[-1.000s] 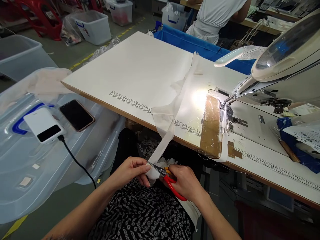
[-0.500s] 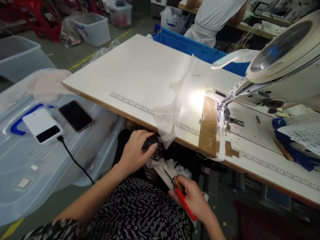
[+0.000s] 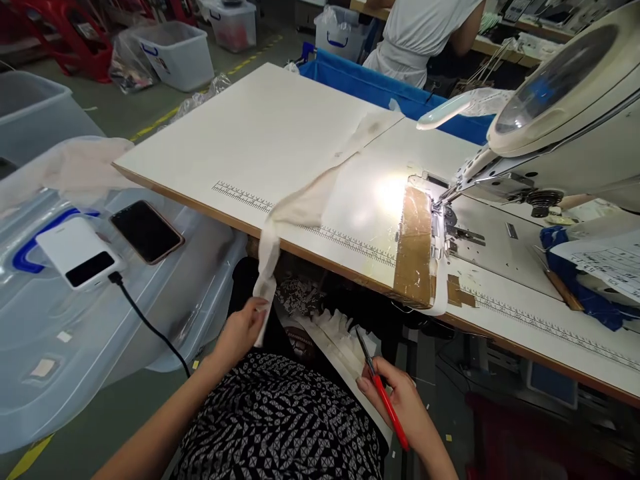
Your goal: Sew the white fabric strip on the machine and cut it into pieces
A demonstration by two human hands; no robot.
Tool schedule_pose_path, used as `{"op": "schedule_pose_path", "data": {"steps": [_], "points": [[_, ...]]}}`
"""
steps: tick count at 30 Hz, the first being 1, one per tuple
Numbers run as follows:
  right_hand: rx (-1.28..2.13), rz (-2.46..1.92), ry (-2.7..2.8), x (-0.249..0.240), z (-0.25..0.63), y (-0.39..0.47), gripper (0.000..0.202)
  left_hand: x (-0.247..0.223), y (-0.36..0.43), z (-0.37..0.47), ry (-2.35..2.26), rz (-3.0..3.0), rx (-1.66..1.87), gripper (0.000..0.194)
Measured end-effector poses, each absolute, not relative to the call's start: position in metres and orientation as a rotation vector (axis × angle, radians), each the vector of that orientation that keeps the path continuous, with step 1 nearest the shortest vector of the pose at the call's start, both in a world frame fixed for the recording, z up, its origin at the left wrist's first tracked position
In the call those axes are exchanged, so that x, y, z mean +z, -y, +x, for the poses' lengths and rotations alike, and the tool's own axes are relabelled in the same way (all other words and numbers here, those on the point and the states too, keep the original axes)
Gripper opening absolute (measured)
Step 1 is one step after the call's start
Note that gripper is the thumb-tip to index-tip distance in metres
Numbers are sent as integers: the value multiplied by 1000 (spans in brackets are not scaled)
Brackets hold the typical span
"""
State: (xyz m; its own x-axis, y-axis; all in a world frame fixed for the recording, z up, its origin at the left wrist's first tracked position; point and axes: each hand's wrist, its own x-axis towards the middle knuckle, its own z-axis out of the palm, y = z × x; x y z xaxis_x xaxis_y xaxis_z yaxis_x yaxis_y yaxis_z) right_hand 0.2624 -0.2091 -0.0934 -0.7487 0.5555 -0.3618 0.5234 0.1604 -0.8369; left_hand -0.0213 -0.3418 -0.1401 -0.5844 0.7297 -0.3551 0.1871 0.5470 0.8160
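A thin white fabric piece [image 3: 311, 200] stretches over the sewing table [image 3: 240, 127] and hangs past its front edge. Its narrow lower end is pinched in my left hand [image 3: 245, 331], in front of the table. My right hand [image 3: 397, 393] grips red-handled scissors [image 3: 385, 400], blades pointing up and away from me. Behind the blades, gathered white fabric [image 3: 335, 340] lies low, below the table edge. To the right of the fabric stands the sewing machine [image 3: 560, 147], its lamp lighting the tabletop.
A phone [image 3: 147, 231] and a white power bank [image 3: 77, 253] with a black cable lie on a lidded plastic bin [image 3: 75, 347] at left. A blue fabric bin [image 3: 370, 83] is behind the table. A wooden-handled tool [image 3: 564, 290] rests at right. Another person [image 3: 420, 40] is farther back.
My left hand has closed on the fabric's end and drawn it left and toward me, so the piece now slants across the table. The scissors have turned more upright in my right hand.
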Motion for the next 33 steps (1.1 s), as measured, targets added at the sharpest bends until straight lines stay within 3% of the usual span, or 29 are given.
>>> {"op": "schedule_pose_path", "data": {"steps": [3,5,8,12,20,33], "points": [[1719,-1086,2410,-92,253,209,42,-100,335,4,-1412,805,999,41],[1734,-1072,2443,-87,245,208,42,-75,327,16,-1256,868,958,37],[1756,-1063,2485,-74,238,203,44,-55,319,22,-1536,1145,930,25],[1875,-1027,2481,-62,231,195,45,-50,318,20,-1782,1271,968,35],[1958,-801,2606,-67,217,185,49,-50,311,14,-1198,543,1036,44],[1926,-734,2738,-74,208,177,48,-68,309,9,-1228,431,1082,46]]}}
